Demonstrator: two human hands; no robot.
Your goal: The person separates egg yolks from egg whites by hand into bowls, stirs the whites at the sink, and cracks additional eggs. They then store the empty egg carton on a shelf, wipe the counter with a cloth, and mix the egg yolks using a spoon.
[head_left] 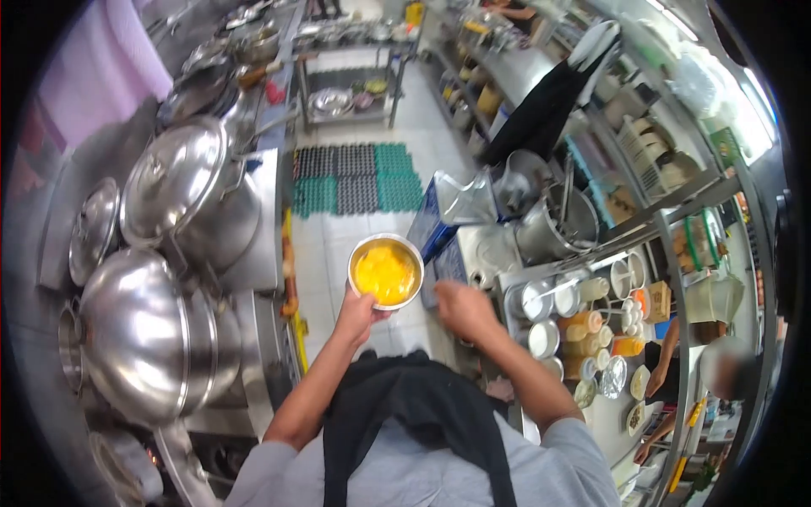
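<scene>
My left hand (358,319) grips a small round metal bowl (421,264) by its near edge, with the thumb over the rim. Inside lies bright yellow egg (387,272) that looks like yolks, some glossy and partly mixed. Just to the right of the bowl and apart from it, my right hand (465,311) is closed, its fingers curled; whatever is in it, if anything, is hidden. Both hands are held in the air above the floor, in front of my black apron (414,414).
Large lidded pots (173,169) and a domed steel vessel (135,334) line the left side. A blue bin (435,215) and a sink area (490,249) stand ahead right. Containers and sauce bottles (583,325) crowd the right counter, beside another person's hand (655,382). Rubber mats (356,173) cover floor ahead.
</scene>
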